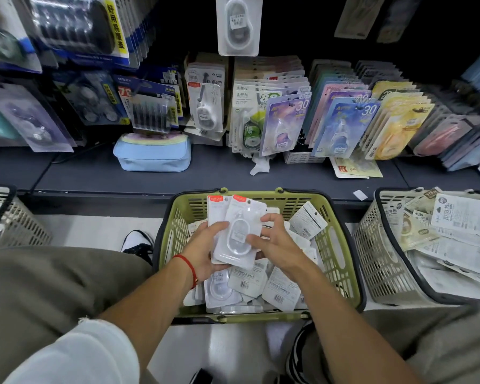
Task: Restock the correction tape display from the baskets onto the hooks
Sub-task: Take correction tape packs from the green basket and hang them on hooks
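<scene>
Over the middle of the green basket (178,231), your left hand (203,250) holds a small stack of white correction tape packs (237,231) from below, and your right hand (275,245) pinches its right edge. Square the stack first, so the hang holes line up. Its long axis points away from you, red-label end toward the far rim and the hooks.

Pale floor (94,231) bears green basket (341,245); beige ones (377,261) seemingly too.
</scene>
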A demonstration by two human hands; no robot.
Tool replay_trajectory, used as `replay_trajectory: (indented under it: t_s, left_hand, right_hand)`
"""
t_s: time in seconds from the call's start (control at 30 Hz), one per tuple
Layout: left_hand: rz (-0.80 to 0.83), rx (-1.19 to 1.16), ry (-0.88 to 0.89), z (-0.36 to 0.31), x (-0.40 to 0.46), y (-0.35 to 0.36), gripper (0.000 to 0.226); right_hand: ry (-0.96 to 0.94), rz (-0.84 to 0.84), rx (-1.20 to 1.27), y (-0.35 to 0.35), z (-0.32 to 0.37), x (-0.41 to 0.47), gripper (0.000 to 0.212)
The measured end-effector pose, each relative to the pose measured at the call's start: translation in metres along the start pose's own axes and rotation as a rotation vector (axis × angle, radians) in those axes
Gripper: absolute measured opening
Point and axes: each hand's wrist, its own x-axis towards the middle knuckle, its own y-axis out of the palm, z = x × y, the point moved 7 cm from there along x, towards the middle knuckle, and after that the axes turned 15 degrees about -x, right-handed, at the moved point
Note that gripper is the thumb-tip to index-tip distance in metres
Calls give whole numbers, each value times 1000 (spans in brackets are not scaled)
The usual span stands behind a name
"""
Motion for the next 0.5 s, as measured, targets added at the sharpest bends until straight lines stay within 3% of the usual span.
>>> replay_trajectory:
  t_s: [0.17,0.23,0.3,0.4,0.5]
  left_hand:
    - [-47,97,100,-4,2,-12,51]
    - [-94,80,122,-8,3,-17,56]
    - [-121,80,139,-11,4,-20,58]
    - [-133,75,149,-11,3,-21,58]
    - [-130,104,159,-10,1,-18,59]
  right_hand:
    - [72,-117,-246,-6,-20,9,51]
    - [299,-269,-667,-33,-52,5,58]
    - [540,-260,-1030,-47,-89,-6,81]
    - [605,-152,-1015,-33,-117,-10,115]
    - [583,-159,-969,-25,-115,-2,129]
